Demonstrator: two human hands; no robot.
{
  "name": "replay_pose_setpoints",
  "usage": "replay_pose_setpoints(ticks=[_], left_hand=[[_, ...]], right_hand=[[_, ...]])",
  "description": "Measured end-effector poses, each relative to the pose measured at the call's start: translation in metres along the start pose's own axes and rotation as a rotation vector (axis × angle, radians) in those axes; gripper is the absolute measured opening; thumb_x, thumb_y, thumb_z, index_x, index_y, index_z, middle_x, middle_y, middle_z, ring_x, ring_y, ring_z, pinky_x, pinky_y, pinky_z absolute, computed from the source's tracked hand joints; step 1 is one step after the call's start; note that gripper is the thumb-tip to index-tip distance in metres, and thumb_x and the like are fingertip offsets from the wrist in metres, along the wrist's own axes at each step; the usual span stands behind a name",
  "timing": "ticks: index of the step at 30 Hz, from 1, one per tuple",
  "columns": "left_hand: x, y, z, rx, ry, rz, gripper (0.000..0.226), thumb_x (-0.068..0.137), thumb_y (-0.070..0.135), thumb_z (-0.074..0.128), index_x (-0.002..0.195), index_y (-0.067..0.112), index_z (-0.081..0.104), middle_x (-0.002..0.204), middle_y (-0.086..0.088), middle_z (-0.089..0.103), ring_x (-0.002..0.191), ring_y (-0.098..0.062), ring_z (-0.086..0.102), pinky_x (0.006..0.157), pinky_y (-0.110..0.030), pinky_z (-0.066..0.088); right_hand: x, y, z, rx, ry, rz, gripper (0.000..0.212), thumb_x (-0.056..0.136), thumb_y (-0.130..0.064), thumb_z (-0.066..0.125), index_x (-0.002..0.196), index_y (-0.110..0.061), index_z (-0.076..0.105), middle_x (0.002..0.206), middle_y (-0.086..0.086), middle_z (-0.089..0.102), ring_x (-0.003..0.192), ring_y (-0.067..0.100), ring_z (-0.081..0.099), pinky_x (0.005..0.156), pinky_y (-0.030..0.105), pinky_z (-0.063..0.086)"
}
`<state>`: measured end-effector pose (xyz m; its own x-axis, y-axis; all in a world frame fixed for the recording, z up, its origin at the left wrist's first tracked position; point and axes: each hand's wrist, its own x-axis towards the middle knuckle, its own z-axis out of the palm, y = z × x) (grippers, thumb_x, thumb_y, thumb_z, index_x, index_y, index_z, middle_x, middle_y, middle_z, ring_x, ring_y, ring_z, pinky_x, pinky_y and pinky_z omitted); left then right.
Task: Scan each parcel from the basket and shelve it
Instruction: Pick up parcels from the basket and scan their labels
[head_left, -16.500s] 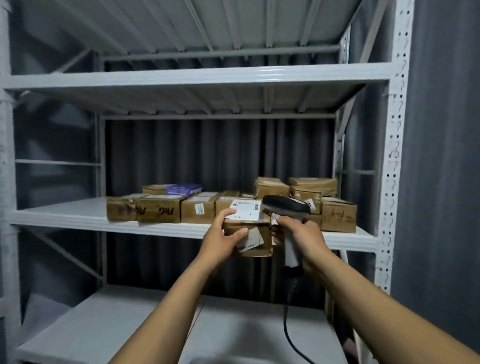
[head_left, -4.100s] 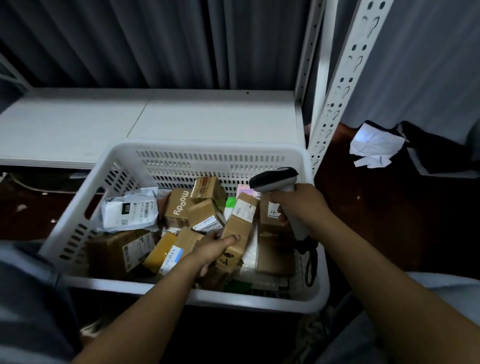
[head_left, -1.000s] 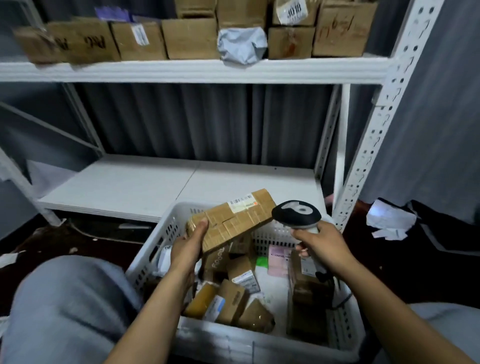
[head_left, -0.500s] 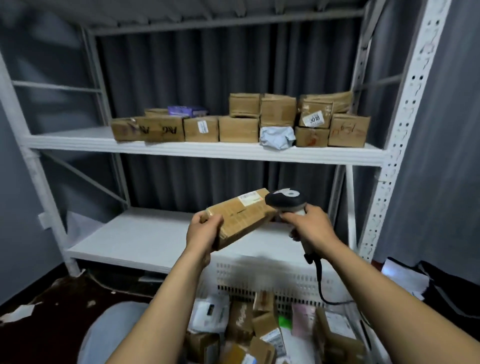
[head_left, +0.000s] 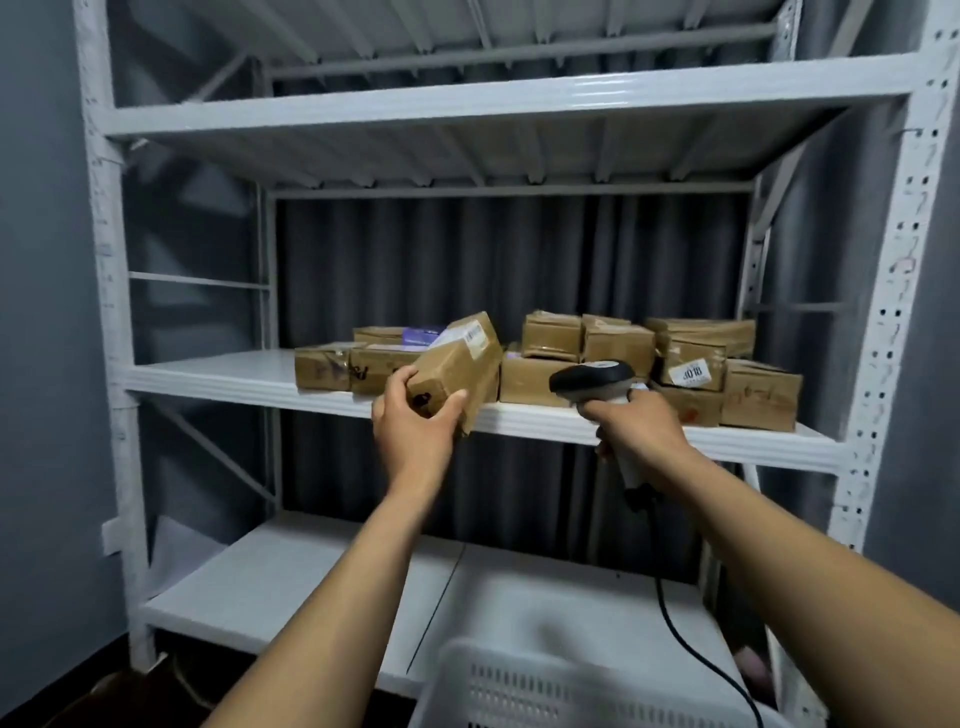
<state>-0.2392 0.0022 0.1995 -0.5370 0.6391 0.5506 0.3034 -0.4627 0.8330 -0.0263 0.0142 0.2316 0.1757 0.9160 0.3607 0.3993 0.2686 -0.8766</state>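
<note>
Parcel (head_left: 457, 371) now at shelf (head_left: 234, 376) (basket (head_left: 571, 691) blurry)

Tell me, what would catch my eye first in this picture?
The hands, mid-frame: the left hand grips a tilted brown parcel before the middle shelf, and the right hand holds a corded scanner beside it. Behind them a row of brown boxes sits on that shelf; a white basket rim shows at the bottom.

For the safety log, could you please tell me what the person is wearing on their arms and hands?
The left hand and right hand wear no gloves; no watch, ring or band is visible. The left forearm and right forearm are bare, no sleeve in view.
</note>
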Motion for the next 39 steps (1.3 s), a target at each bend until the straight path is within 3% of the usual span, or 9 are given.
replay_pose_setpoints(ticks=[6, 11, 19, 23, 26, 30, 39], left_hand=[[0.063, -0.009, 0.037, 0.093, -0.037, 0.119, 0.058, 0.080, 0.031, 0.077, 0.131, 0.027, 0.051, 0.132, -0.001, 0.046, 0.099, -0.008, 0.044, 0.083, -0.019, 0.036], [0.131, -0.029, 0.084, 0.128, -0.087, 0.171, 0.058, 0.081, 0.033, 0.076, 0.133, 0.026, 0.050, 0.132, 0.000, 0.046, 0.103, -0.008, 0.046, 0.085, -0.017, 0.036], [0.210, -0.060, 0.182, 0.233, -0.174, 0.192, 0.061, 0.079, 0.039, 0.075, 0.133, 0.026, 0.049, 0.126, -0.005, 0.050, 0.111, -0.024, 0.056, 0.091, -0.031, 0.045], [0.225, -0.070, 0.222, 0.265, -0.233, 0.222, 0.060, 0.081, 0.040, 0.074, 0.133, 0.026, 0.047, 0.127, -0.008, 0.049, 0.113, -0.025, 0.054, 0.091, -0.029, 0.043], [0.235, -0.080, 0.242, 0.259, -0.306, 0.222, 0.056, 0.084, 0.032, 0.073, 0.133, 0.022, 0.048, 0.128, -0.009, 0.049, 0.112, -0.024, 0.054, 0.087, -0.023, 0.037], [0.258, -0.090, 0.255, 0.273, -0.405, 0.214, 0.051, 0.088, 0.021, 0.068, 0.135, 0.021, 0.048, 0.130, -0.009, 0.053, 0.117, -0.023, 0.052, 0.094, -0.026, 0.037], [0.287, -0.100, 0.268, 0.424, -0.527, 0.214, 0.059, 0.088, 0.017, 0.068, 0.141, 0.024, 0.042, 0.134, -0.007, 0.054, 0.121, -0.025, 0.052, 0.098, -0.034, 0.041]], right_hand=[[0.063, -0.029, 0.013, -0.029, 0.078, -0.017, 0.020, 0.080, -0.015, 0.070, 0.067, -0.005, 0.059, 0.056, 0.011, 0.057, 0.044, 0.024, 0.055, 0.048, 0.027, 0.045], [0.135, -0.034, 0.025, -0.129, 0.145, -0.056, 0.019, 0.076, -0.024, 0.071, 0.075, -0.006, 0.067, 0.055, 0.010, 0.066, 0.054, 0.030, 0.064, 0.063, 0.043, 0.056], [0.213, -0.024, 0.031, -0.226, 0.178, -0.054, 0.022, 0.083, -0.026, 0.069, 0.066, -0.012, 0.064, 0.056, 0.006, 0.065, 0.052, 0.015, 0.059, 0.049, 0.026, 0.038], [0.234, -0.018, 0.031, -0.252, 0.201, -0.059, 0.017, 0.082, -0.028, 0.070, 0.080, -0.011, 0.070, 0.077, 0.010, 0.071, 0.074, 0.022, 0.061, 0.060, 0.029, 0.037], [0.246, -0.011, 0.032, -0.260, 0.196, -0.033, 0.016, 0.082, -0.028, 0.071, 0.080, -0.013, 0.068, 0.076, 0.005, 0.067, 0.070, 0.018, 0.057, 0.055, 0.027, 0.036], [0.260, -0.004, 0.034, -0.245, 0.186, -0.010, 0.022, 0.080, -0.029, 0.071, 0.085, -0.008, 0.071, 0.087, 0.011, 0.071, 0.088, 0.027, 0.064, 0.062, 0.029, 0.039], [0.274, -0.004, 0.044, -0.255, 0.179, -0.020, 0.024, 0.078, -0.031, 0.073, 0.082, -0.007, 0.070, 0.086, 0.014, 0.071, 0.089, 0.029, 0.066, 0.064, 0.028, 0.039]])
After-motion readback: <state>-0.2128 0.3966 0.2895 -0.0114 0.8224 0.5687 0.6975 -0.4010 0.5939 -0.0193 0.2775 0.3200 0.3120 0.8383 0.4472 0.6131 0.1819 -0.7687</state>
